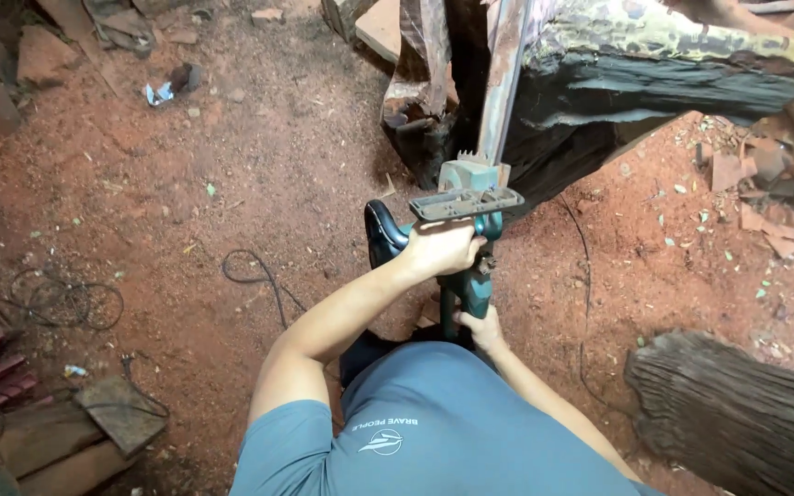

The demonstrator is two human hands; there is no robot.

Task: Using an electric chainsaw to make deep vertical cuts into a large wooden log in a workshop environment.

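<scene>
Red dirt floor (259, 165), big dark log (618, 83) at the far side.
Left hand (441, 248) wraps the teal chainsaw (470, 230) front handle; right hand (482, 331) grips its near handle, bar in the log.

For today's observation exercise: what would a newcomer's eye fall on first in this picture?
The teal chainsaw at centre, gripped by the left hand on top and the right hand below. Its bar runs up into a dark, weathered log at upper right. Red dirt ground lies all around.
</scene>
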